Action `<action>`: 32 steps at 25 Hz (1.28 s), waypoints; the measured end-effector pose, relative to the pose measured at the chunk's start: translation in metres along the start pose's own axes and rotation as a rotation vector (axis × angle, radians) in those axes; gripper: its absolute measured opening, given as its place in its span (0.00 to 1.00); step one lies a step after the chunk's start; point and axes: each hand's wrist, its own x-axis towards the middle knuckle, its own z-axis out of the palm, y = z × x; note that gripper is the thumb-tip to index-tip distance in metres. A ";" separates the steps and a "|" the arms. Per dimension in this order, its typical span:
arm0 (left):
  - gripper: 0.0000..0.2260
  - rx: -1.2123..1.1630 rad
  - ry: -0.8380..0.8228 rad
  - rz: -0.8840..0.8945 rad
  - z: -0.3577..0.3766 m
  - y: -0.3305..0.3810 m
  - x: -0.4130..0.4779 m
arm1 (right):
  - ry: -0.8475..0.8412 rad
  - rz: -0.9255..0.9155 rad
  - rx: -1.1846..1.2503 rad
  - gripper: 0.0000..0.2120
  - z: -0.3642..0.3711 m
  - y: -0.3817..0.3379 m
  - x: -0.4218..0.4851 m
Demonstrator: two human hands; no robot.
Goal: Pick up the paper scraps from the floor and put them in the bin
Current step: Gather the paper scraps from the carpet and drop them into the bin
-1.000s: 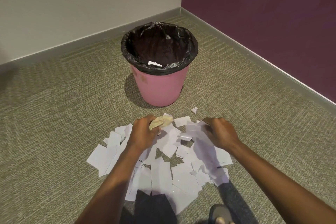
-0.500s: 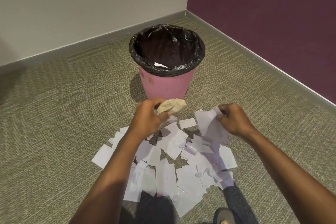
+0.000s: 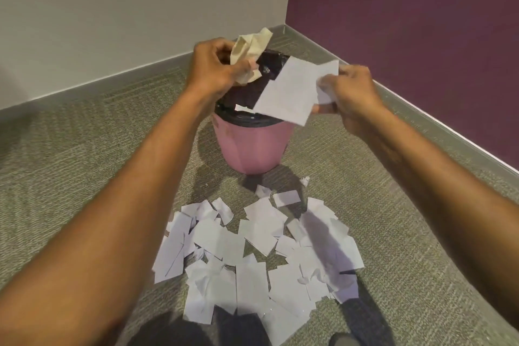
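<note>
A pink bin [image 3: 252, 146] lined with a black bag stands on the carpet near the room corner, with a white scrap visible inside. My left hand [image 3: 213, 67] holds a crumpled beige paper [image 3: 251, 55] above the bin's left rim. My right hand [image 3: 351, 93] grips white paper scraps [image 3: 292, 90] over the bin's right side, hiding part of the opening. A pile of several white paper scraps [image 3: 252, 255] lies on the floor in front of the bin.
A grey-white wall with skirting runs behind the bin and a purple wall [image 3: 407, 22] closes the right side. Grey-green carpet [image 3: 84, 163] surrounds the pile. My dark trouser legs and a shoe tip [image 3: 339, 340] show at the bottom edge.
Both hands have lifted from the pile to above the bin, the left carrying the beige crumpled paper, the right carrying white scraps.
</note>
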 end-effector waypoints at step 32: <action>0.35 1.157 -0.796 0.018 0.055 -0.239 -0.205 | -0.596 -0.009 -1.585 0.27 -0.015 0.264 -0.085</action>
